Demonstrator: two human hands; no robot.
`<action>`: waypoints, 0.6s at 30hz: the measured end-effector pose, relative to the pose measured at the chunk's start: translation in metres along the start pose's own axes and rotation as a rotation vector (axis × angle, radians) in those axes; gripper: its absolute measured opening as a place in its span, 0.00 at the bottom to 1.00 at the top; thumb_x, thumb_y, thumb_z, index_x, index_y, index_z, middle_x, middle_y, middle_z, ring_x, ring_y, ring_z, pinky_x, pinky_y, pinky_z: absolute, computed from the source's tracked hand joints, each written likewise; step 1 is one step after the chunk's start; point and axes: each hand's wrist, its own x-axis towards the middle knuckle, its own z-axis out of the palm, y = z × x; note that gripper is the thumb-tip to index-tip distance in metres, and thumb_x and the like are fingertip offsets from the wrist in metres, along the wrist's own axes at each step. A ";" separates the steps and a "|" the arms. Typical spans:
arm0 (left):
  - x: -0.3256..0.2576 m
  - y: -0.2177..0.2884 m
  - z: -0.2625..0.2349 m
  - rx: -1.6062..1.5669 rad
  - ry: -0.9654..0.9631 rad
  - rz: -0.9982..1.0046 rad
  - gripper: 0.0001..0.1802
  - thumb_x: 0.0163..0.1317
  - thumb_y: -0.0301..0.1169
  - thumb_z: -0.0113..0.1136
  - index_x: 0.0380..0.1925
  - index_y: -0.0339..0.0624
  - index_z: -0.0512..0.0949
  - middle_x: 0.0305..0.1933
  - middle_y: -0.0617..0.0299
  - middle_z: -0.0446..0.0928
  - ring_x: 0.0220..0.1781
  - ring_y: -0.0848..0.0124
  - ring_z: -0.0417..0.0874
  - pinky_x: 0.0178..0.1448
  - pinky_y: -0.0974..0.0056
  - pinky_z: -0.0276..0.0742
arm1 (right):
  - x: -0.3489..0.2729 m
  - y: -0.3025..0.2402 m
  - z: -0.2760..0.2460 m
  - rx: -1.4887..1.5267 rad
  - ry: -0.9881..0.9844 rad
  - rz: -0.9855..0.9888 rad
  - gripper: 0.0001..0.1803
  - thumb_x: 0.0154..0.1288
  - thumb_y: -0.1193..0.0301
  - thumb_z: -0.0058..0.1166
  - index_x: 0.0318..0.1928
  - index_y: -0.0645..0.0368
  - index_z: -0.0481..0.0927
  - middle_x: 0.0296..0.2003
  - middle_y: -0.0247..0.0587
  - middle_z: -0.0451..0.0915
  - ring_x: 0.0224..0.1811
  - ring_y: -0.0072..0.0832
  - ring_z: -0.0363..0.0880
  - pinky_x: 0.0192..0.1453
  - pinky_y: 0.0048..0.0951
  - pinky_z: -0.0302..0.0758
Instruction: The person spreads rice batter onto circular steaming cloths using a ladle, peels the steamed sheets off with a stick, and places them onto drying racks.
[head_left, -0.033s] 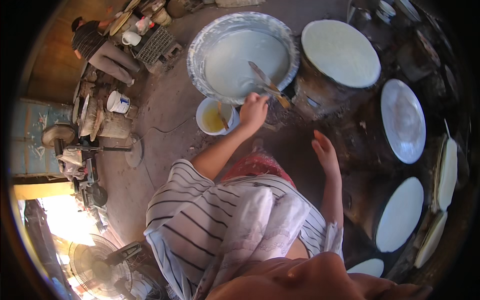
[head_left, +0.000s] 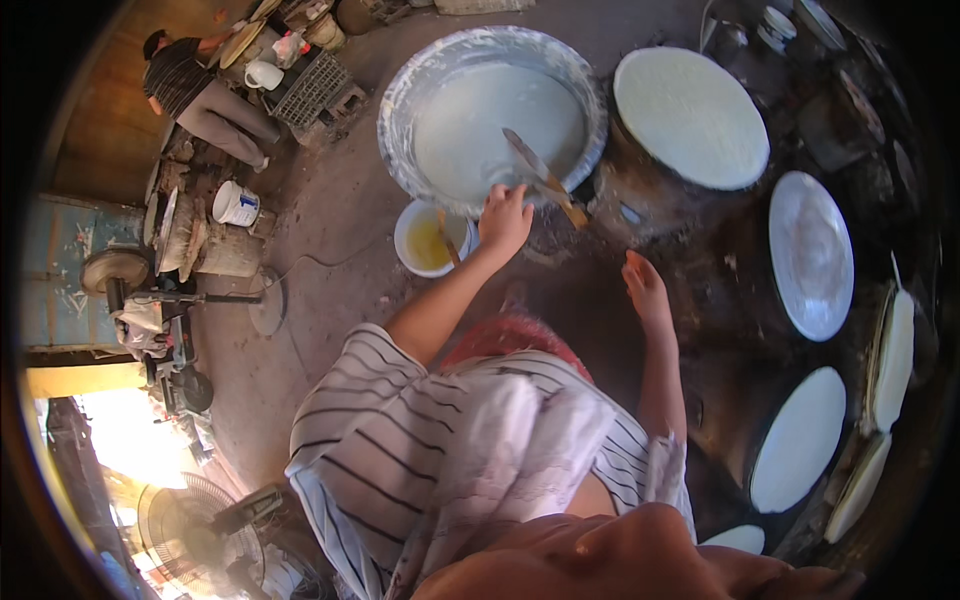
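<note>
My left hand (head_left: 506, 222) is at the near rim of a large metal basin (head_left: 392, 150) of white batter (head_left: 470, 110). Its fingers curl together over the rim; whatever they hold is hidden. Ripples mark the batter just past the fingertips. Close by on the right, a flat wooden paddle (head_left: 540, 172) rests across the rim, its blade over the batter. My right hand (head_left: 647, 283) hangs in the air below the nearest round griddle, fingers loosely stretched, holding nothing. Beside my left forearm stands a white bucket (head_left: 404, 240) of yellow liquid with a wooden stick (head_left: 450, 245) in it.
Round griddles curve down my right side: one pale-topped (head_left: 690, 118), one shiny (head_left: 812, 255), another pale (head_left: 798, 440). Stacked pale discs (head_left: 890, 360) stand beyond. A fan (head_left: 200, 525) is at lower left. Another person (head_left: 205, 95) bends over things at far left, near a crate (head_left: 310, 92).
The whole view has shifted slightly, so the basin and griddles sit a little lower and further right. My left hand stays at the rim; my right-hand fingers have moved slightly.
</note>
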 end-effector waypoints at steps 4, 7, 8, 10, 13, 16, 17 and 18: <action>0.102 -0.011 0.070 -0.143 -0.317 -0.472 0.58 0.51 0.66 0.59 0.70 0.31 0.54 0.67 0.34 0.57 0.67 0.41 0.67 0.63 0.48 0.72 | 0.176 -0.003 0.046 0.524 -0.178 0.790 0.18 0.70 0.62 0.53 0.54 0.59 0.77 0.51 0.44 0.80 0.51 0.30 0.80 0.50 0.30 0.77; 0.139 -0.007 0.088 -0.211 -0.552 -0.529 0.62 0.42 0.51 0.72 0.74 0.51 0.47 0.69 0.39 0.57 0.64 0.43 0.72 0.59 0.46 0.76 | 0.225 0.016 0.084 0.370 -0.257 0.799 0.12 0.70 0.65 0.52 0.48 0.59 0.77 0.42 0.43 0.83 0.46 0.33 0.83 0.43 0.32 0.80; 0.147 -0.023 0.073 -0.265 -0.593 -0.555 0.60 0.44 0.45 0.72 0.74 0.52 0.46 0.70 0.39 0.56 0.64 0.41 0.71 0.59 0.45 0.76 | 0.231 0.000 0.097 0.267 -0.495 0.679 0.11 0.68 0.69 0.52 0.47 0.60 0.77 0.35 0.43 0.84 0.38 0.32 0.84 0.35 0.30 0.81; 0.157 -0.051 0.055 -0.206 -0.604 -0.469 0.56 0.47 0.36 0.69 0.75 0.53 0.46 0.69 0.40 0.57 0.64 0.38 0.71 0.58 0.42 0.76 | 0.233 -0.059 0.126 0.088 -0.630 0.759 0.10 0.68 0.71 0.51 0.47 0.61 0.78 0.33 0.43 0.83 0.35 0.32 0.84 0.32 0.29 0.80; 0.125 -0.106 0.067 0.115 -0.537 -0.233 0.50 0.53 0.26 0.60 0.74 0.51 0.46 0.68 0.36 0.57 0.60 0.35 0.72 0.56 0.42 0.77 | 0.250 -0.061 0.160 0.207 -0.662 0.847 0.12 0.69 0.72 0.48 0.50 0.62 0.75 0.27 0.42 0.80 0.25 0.30 0.81 0.25 0.30 0.76; 0.121 -0.145 0.025 0.206 -0.385 -0.228 0.42 0.57 0.20 0.51 0.73 0.53 0.52 0.62 0.37 0.67 0.54 0.39 0.77 0.53 0.45 0.76 | 0.290 -0.057 0.194 0.352 -0.586 0.743 0.12 0.71 0.72 0.47 0.52 0.61 0.73 0.24 0.41 0.78 0.19 0.28 0.76 0.19 0.30 0.71; 0.111 -0.146 0.011 0.074 -0.413 -0.271 0.40 0.59 0.21 0.51 0.73 0.53 0.54 0.57 0.41 0.70 0.49 0.45 0.79 0.49 0.47 0.77 | 0.286 -0.054 0.194 0.242 -0.509 0.698 0.12 0.71 0.72 0.46 0.53 0.61 0.73 0.23 0.40 0.77 0.17 0.27 0.74 0.17 0.29 0.69; 0.113 -0.158 -0.012 -0.049 -0.439 -0.306 0.38 0.60 0.22 0.51 0.72 0.53 0.56 0.52 0.44 0.74 0.44 0.50 0.81 0.45 0.49 0.78 | 0.283 -0.070 0.208 0.144 -0.429 0.647 0.13 0.72 0.72 0.45 0.53 0.60 0.73 0.22 0.39 0.76 0.15 0.26 0.71 0.16 0.29 0.67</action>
